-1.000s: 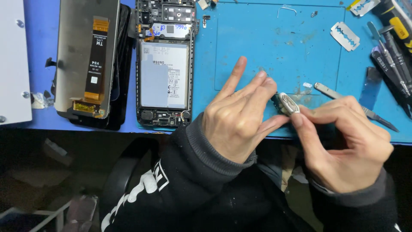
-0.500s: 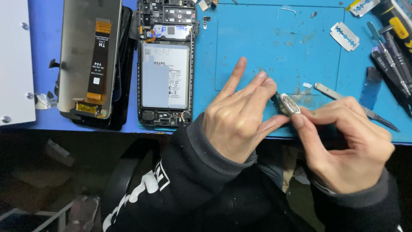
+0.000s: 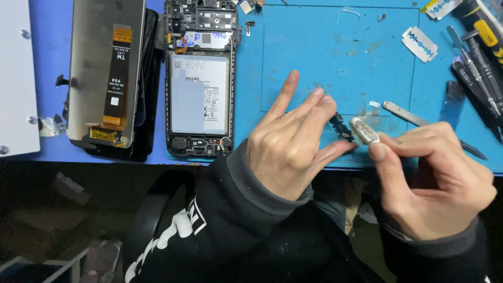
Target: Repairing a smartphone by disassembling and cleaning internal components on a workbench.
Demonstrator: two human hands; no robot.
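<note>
Small oval part (image 3: 364,130) is pinched at the right hand (image 3: 432,181) fingertips, just above the blue mat (image 3: 340,57).
Left hand (image 3: 293,141), fingers spread, seems to steady a dark component (image 3: 341,127) beside it; a slackened pinch could drop the part among nearby tweezers (image 3: 419,121) and blades (image 3: 419,44).

Small black part (image 3: 341,127) half hidden behind left hand's fingertips (image 3: 320,99), too tiny to make out; white panel (image 3: 15,78) and black-handled tools (image 3: 479,63) cut by edges.
</note>
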